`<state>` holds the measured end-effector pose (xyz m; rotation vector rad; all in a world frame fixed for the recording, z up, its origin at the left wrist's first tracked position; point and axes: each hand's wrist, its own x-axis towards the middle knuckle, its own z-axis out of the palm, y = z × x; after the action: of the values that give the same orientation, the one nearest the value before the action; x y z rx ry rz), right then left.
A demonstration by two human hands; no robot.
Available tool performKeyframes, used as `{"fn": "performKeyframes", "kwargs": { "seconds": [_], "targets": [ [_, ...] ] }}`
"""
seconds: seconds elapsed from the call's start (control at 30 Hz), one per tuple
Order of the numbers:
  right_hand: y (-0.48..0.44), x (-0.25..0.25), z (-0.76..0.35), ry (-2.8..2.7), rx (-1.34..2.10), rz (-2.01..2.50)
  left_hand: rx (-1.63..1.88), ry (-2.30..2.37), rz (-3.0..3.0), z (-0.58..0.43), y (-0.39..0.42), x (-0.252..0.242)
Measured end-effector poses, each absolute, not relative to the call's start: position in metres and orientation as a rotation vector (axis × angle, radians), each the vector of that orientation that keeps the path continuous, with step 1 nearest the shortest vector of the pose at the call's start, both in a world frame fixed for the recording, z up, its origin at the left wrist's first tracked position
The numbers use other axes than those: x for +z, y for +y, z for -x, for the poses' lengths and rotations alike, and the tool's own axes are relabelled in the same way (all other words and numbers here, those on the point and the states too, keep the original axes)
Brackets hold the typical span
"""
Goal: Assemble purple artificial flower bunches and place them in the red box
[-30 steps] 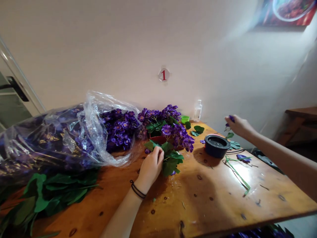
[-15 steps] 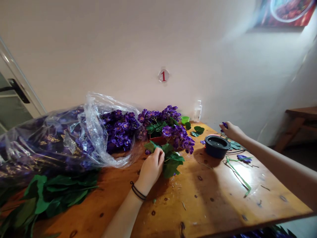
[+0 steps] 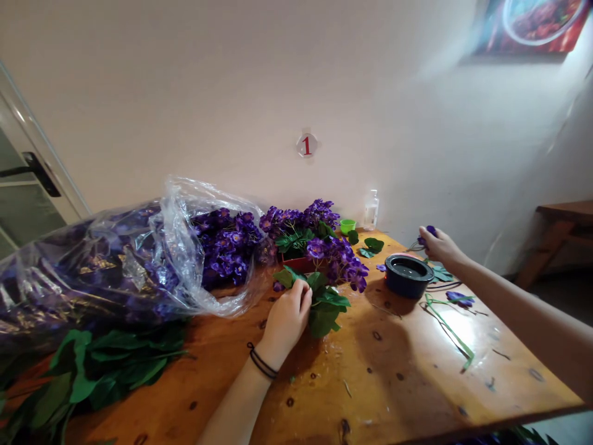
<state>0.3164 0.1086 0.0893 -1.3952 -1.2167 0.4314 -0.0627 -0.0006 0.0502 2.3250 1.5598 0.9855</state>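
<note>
Left hand is curling over a green artificial-leaf sprig mid-table near the far edge; fingers are hiding whether it's pinching. Right hand is pinching a small purple artificial bloom over the right edge, just past a round black plastic dish. Risk: thin pinch is losing the bloom, which would drop off the edge. Red pot is mostly hidden behind purple flowers, with a clear plastic bag bulging beside them.
</note>
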Motion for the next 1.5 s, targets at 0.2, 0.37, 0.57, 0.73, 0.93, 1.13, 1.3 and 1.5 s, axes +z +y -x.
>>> {"fn": "performKeyframes", "kwargs": {
  "seconds": [0.2,0.37,0.57,0.73,0.93,1.13,1.3,1.5],
  "targets": [
    [0.092,0.114,-0.295,-0.991,0.672,1.090,0.974,1.574,-2.340,0.063,-0.002,0.051],
    [0.084,0.133,-0.277,-0.895,0.708,0.929,0.971,1.589,-2.336,0.062,-0.002,0.050],
    [0.075,0.166,-0.251,-0.865,0.722,0.808,0.971,1.580,-2.315,0.063,-0.001,0.049],
    [0.043,0.185,-0.206,-0.982,0.916,0.614,0.938,1.539,-2.333,0.065,0.001,0.050],
    [0.018,0.137,-0.142,-1.090,1.139,0.486,0.931,1.413,-2.351,0.070,0.003,0.054],
    [0.030,0.081,-0.122,-0.989,1.149,0.606,0.912,1.329,-2.397,0.073,0.006,0.056],
    [0.042,0.055,-0.126,-0.943,1.108,0.687,0.862,1.301,-2.417,0.072,0.008,0.051],
    [0.037,0.055,-0.124,-1.000,1.022,0.776,0.843,1.299,-2.431,0.070,0.007,0.049]
  ]
}}
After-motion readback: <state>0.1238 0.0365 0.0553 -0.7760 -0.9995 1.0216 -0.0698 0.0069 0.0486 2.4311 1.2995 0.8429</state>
